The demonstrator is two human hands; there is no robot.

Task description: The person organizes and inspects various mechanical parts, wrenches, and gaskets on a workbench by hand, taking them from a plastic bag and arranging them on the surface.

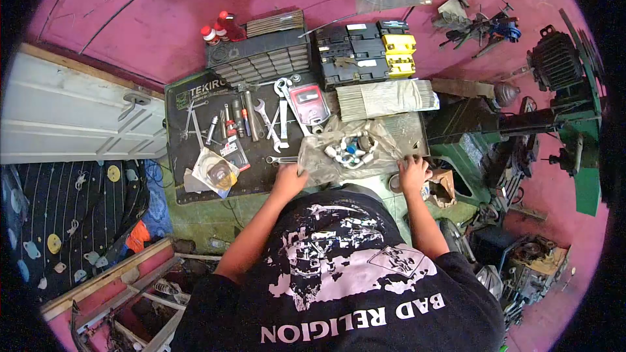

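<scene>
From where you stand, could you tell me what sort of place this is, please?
Most likely a mechanic's repair workshop: wrenches lie on a black tool mat, beside a drawer organiser and a green machine.

Left hand (289, 179), right hand (414, 173) forward, palms down.

One head-worn fisheye view — steeply down, close above the bench (225, 212)

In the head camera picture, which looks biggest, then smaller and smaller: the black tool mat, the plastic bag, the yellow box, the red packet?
1. black tool mat
2. plastic bag
3. yellow box and red packet: these look about alike, so I won't rank them against each other.
</scene>
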